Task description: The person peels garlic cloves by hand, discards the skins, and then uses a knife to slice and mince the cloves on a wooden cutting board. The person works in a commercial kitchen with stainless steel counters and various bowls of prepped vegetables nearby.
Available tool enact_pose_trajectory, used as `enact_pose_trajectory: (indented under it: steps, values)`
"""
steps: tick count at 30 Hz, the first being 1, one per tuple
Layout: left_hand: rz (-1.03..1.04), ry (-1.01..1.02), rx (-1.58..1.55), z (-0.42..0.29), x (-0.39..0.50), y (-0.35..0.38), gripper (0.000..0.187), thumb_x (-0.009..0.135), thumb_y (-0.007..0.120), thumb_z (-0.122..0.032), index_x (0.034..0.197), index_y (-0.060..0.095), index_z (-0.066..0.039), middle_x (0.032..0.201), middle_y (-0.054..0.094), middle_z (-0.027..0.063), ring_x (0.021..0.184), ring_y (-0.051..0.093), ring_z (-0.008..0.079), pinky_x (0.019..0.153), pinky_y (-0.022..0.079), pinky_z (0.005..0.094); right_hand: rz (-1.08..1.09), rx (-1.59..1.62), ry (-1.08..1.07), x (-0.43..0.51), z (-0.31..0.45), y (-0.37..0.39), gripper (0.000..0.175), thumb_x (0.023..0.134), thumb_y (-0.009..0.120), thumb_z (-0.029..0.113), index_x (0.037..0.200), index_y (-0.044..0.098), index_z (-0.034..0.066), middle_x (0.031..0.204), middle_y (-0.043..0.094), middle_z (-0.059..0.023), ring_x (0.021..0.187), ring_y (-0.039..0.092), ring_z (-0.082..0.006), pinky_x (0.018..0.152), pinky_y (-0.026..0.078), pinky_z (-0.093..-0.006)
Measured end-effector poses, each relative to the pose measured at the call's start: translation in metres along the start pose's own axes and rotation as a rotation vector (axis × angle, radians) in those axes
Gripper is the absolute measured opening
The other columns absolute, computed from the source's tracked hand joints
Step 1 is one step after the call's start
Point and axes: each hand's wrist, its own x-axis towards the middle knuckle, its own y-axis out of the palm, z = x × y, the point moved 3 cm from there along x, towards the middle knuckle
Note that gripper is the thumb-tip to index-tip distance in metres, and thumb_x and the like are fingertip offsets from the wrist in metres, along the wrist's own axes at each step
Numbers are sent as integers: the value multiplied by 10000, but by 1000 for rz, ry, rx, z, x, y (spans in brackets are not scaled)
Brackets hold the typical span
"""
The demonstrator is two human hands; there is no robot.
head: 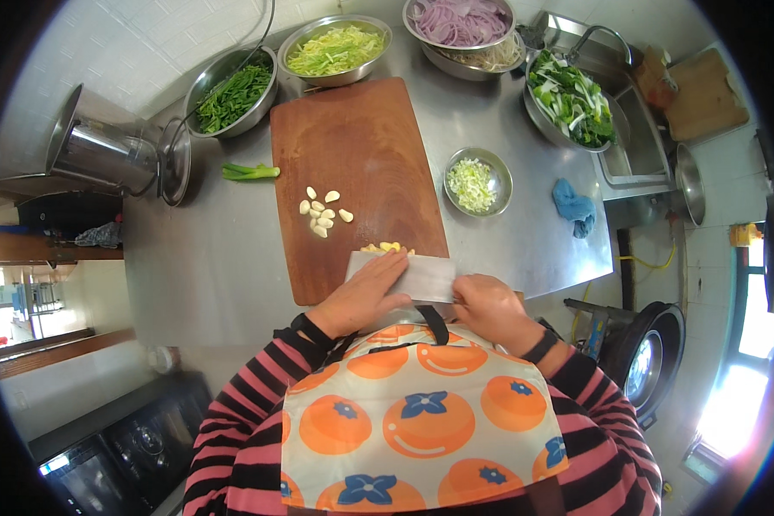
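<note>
My right hand (490,306) is closed at the handle end of a cleaver (429,277), whose handle is mostly hidden in the fist. The broad blade lies nearly flat over the near edge of a brown wooden cutting board (374,155). Flat on top of the blade rests my left hand (364,290), fingers stretched out. Yellow chopped pieces (389,246), perhaps ginger, show along the blade's far edge; anything beneath the blade is hidden. Several peeled garlic cloves (322,211) lie further left on the board.
Right of the board stands a small metal bowl (504,174) of chopped scallion. Bowls of green stalks (235,97), shredded cabbage (338,50), sliced onion (461,22) and leafy greens (571,97) line the back. A blue cloth (574,205) lies near a sink (642,138). Left is a scallion piece (250,171).
</note>
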Motion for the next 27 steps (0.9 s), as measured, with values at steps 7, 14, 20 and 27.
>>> enact_pose_trajectory:
  steps: [7, 14, 20, 27]
  values:
    - [-401, -239, -275, 51, -20, -4, 369, 1046, 566, -165, 1372, 600, 4, 1524, 532, 185, 1351, 568, 311, 1123, 452, 365, -77, 284, 437, -68, -33, -22, 270, 903, 687, 155, 1151, 669, 52, 737, 615, -89, 653, 604, -207, 636, 504, -349]
    - [-449, -505, -81, 55, -27, 9, 566, 858, 748, 13, 1392, 562, 12, 1202, 530, 134, 956, 659, 251, 884, 570, 337, -90, 619, 621, -51, -35, 18, 340, 987, 639, 170, 1302, 667, 45, 771, 640, -110, 661, 574, -142, 652, 503, -322]
    - [-418, -419, -118, 53, 0, 18, 597, 877, 744, 10, 1425, 508, 39, 1199, 505, 125, 964, 647, 214, 874, 569, 322, -31, 584, 595, -32, -4, 30, 347, 998, 638, 183, 1320, 649, 54, 875, 686, -185, 728, 621, -278, 728, 534, -377]
    - [-398, -295, -284, 71, 5, 10, 495, 917, 686, 22, 1389, 536, 22, 1216, 553, 133, 1015, 678, 222, 910, 573, 314, -68, 577, 529, -13, 15, 46, 349, 982, 644, 169, 1314, 660, 64, 919, 704, -205, 759, 671, -283, 751, 549, -374]
